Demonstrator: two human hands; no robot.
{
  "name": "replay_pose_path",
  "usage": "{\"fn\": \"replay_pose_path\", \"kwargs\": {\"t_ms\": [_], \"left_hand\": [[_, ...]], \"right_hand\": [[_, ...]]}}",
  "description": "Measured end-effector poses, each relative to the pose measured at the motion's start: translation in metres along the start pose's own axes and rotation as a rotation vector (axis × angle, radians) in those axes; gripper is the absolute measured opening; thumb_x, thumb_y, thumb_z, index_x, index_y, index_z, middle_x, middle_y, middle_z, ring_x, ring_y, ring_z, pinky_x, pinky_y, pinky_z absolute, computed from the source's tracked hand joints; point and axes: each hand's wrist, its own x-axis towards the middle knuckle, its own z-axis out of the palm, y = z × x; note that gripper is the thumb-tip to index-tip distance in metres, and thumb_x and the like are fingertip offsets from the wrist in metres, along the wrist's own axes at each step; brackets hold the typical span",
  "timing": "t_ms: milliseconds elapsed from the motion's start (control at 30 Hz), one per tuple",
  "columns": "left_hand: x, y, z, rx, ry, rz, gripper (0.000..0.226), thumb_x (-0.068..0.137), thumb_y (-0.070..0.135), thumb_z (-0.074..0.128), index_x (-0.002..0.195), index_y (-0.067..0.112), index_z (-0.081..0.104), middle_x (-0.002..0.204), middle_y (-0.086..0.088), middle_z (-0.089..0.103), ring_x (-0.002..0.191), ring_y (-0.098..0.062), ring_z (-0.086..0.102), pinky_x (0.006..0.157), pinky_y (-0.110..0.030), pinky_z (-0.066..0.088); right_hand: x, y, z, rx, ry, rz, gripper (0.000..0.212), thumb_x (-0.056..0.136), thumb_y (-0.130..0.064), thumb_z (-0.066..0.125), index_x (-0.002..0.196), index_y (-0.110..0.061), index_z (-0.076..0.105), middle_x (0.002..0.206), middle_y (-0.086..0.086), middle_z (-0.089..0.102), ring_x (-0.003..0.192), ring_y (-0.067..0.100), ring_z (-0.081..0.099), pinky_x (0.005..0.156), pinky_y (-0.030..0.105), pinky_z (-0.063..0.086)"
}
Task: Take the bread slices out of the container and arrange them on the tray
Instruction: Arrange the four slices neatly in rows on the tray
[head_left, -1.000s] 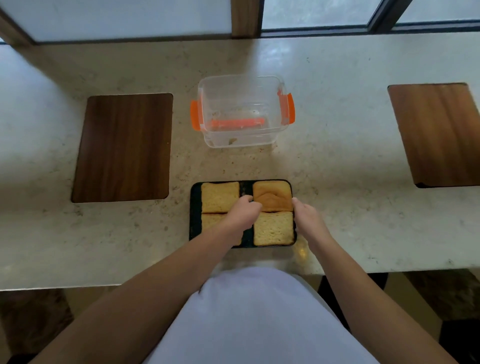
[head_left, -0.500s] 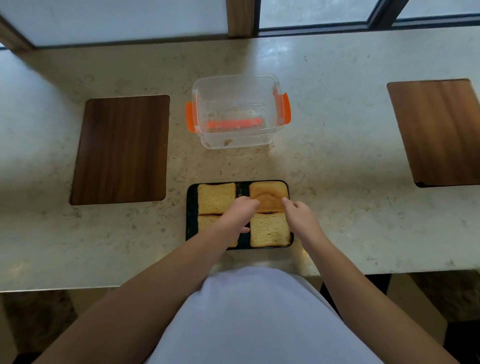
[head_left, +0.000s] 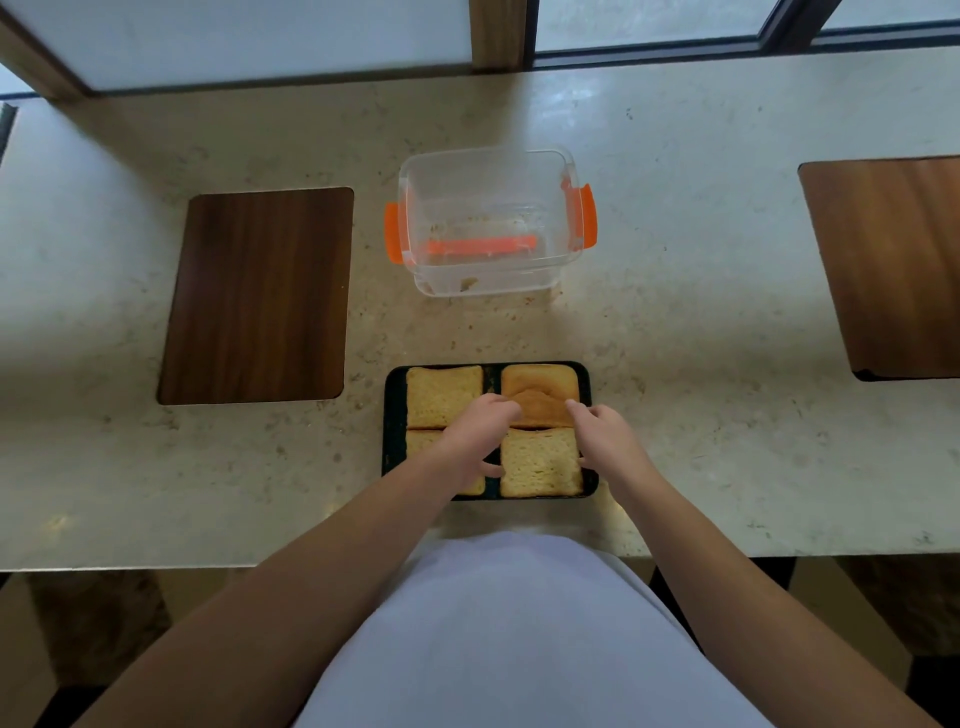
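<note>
A black tray lies near the counter's front edge with several toasted bread slices side by side on it. The far-left slice and near-right slice lie flat and untouched. My left hand covers most of the near-left slice. Its fingertips touch the left side of the far-right slice, which has a darker crust patch. My right hand pinches the same slice from its right side. Behind the tray stands the clear container with orange clips, holding only crumbs.
Dark wooden boards are set into the stone counter at the left and at the right. A window frame runs along the back. The counter's front edge lies just behind my wrists.
My right hand has moved from the tray's right rim leftward onto the far-right slice. My left hand has stayed over the tray's middle, fingertips at that slice.
</note>
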Motion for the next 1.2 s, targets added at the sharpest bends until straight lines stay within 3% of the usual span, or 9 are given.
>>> {"fn": "replay_pose_path", "kwargs": {"t_ms": [133, 300, 600, 733, 833, 967, 1033, 1200], "left_hand": [[0.0001, -0.0006, -0.0022, 0.0, 0.001, 0.009, 0.046, 0.098, 0.024, 0.053, 0.143, 0.023, 0.045, 0.132, 0.001, 0.043, 0.117, -0.023, 0.043, 0.083, -0.048, 0.057], [-0.0015, -0.0008, -0.0037, -0.005, -0.01, 0.0, 0.044, 0.099, 0.023, 0.052, 0.142, 0.021, 0.046, 0.129, 0.002, 0.041, 0.117, -0.024, 0.044, 0.07, -0.043, 0.058], [0.0018, -0.0035, -0.0012, 0.025, 0.012, -0.01, 0.049, 0.095, 0.027, 0.052, 0.144, 0.027, 0.044, 0.127, 0.004, 0.04, 0.119, -0.026, 0.044, 0.09, -0.053, 0.056], [-0.0009, 0.0002, 0.0009, 0.013, 0.003, -0.001, 0.047, 0.097, 0.026, 0.052, 0.143, 0.024, 0.045, 0.126, 0.003, 0.039, 0.114, -0.026, 0.045, 0.081, -0.05, 0.061], [-0.0025, 0.0, 0.0005, -0.001, -0.006, 0.002, 0.045, 0.098, 0.025, 0.053, 0.142, 0.021, 0.046, 0.127, 0.003, 0.04, 0.117, -0.028, 0.046, 0.074, -0.048, 0.064], [-0.0024, -0.002, -0.0006, 0.007, -0.005, 0.014, 0.041, 0.099, 0.025, 0.051, 0.14, 0.021, 0.047, 0.127, 0.003, 0.04, 0.119, -0.028, 0.046, 0.078, -0.049, 0.063], [-0.0021, -0.0023, -0.0005, 0.015, -0.007, 0.021, 0.041, 0.099, 0.025, 0.05, 0.139, 0.021, 0.048, 0.127, 0.003, 0.04, 0.118, -0.027, 0.046, 0.078, -0.049, 0.062], [-0.0052, -0.0016, -0.0012, 0.042, -0.015, 0.041, 0.041, 0.1, 0.026, 0.05, 0.14, 0.021, 0.048, 0.128, 0.003, 0.041, 0.117, -0.026, 0.046, 0.076, -0.047, 0.063]], "right_hand": [[0.0002, 0.0015, 0.0016, 0.016, -0.003, 0.007, 0.054, 0.1, -0.049, 0.049, 0.136, -0.009, 0.055, 0.112, 0.003, 0.062, 0.109, 0.023, 0.06, 0.099, 0.051, 0.054], [0.0021, 0.004, -0.0015, 0.069, -0.03, 0.022, 0.048, 0.101, -0.045, 0.05, 0.133, -0.009, 0.055, 0.103, -0.001, 0.061, 0.108, 0.023, 0.061, 0.101, 0.052, 0.053], [-0.0032, 0.0085, 0.0014, -0.082, -0.005, -0.04, 0.057, 0.097, -0.038, 0.051, 0.147, -0.01, 0.05, 0.101, 0.004, 0.07, 0.092, 0.022, 0.067, 0.09, 0.05, 0.058], [-0.0037, 0.0075, 0.0015, -0.082, -0.006, -0.054, 0.055, 0.096, -0.033, 0.053, 0.145, -0.01, 0.052, 0.097, 0.001, 0.069, 0.089, 0.02, 0.067, 0.089, 0.049, 0.058], [-0.0037, 0.0079, -0.0004, -0.109, 0.011, -0.071, 0.046, 0.095, -0.032, 0.053, 0.136, -0.013, 0.059, 0.11, 0.006, 0.072, 0.097, 0.014, 0.064, 0.09, 0.048, 0.056], [-0.004, 0.0074, 0.0, -0.129, 0.007, -0.076, 0.055, 0.094, -0.032, 0.055, 0.147, -0.014, 0.053, 0.085, -0.013, 0.059, 0.087, 0.002, 0.059, 0.086, 0.042, 0.055], [-0.0036, 0.0069, -0.0005, -0.124, 0.004, -0.072, 0.057, 0.094, -0.032, 0.054, 0.148, -0.013, 0.052, 0.092, -0.008, 0.061, 0.078, 0.002, 0.057, 0.084, 0.041, 0.055], [-0.0023, 0.0086, 0.0003, -0.121, 0.002, -0.083, 0.058, 0.095, -0.033, 0.055, 0.149, -0.012, 0.051, 0.108, -0.003, 0.061, 0.081, 0.002, 0.056, 0.09, 0.042, 0.057]]}}
